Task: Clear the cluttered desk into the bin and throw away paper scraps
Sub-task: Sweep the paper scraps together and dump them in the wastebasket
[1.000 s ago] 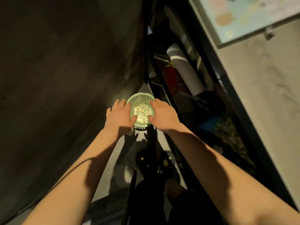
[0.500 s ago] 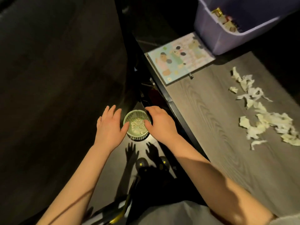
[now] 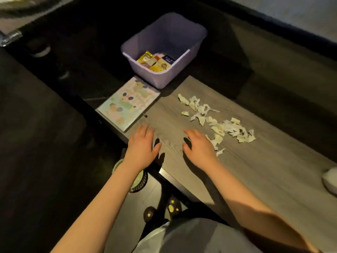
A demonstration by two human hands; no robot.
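Torn white paper scraps [image 3: 217, 119] lie in a trail across the grey wooden desk [image 3: 255, 170]. My right hand [image 3: 198, 147] hovers palm down over the desk, open, its outer edge beside the nearest scraps. My left hand [image 3: 142, 147] is open too, above the desk's left edge. A purple plastic bin [image 3: 160, 77] stands at the desk's far end with several snack packets inside. The small green waste basket [image 3: 116, 166] sits on the floor under my left forearm, mostly hidden.
A pastel illustrated book [image 3: 127, 105] lies at the desk's left corner in front of the bin. A white object [image 3: 330, 179] shows at the right edge. My slippered feet [image 3: 171, 207] are on the dark floor below the desk edge.
Both hands rose from the green basket on the floor up to the desktop, and my view swung up from under the desk to the desk surface with the scraps and bin.
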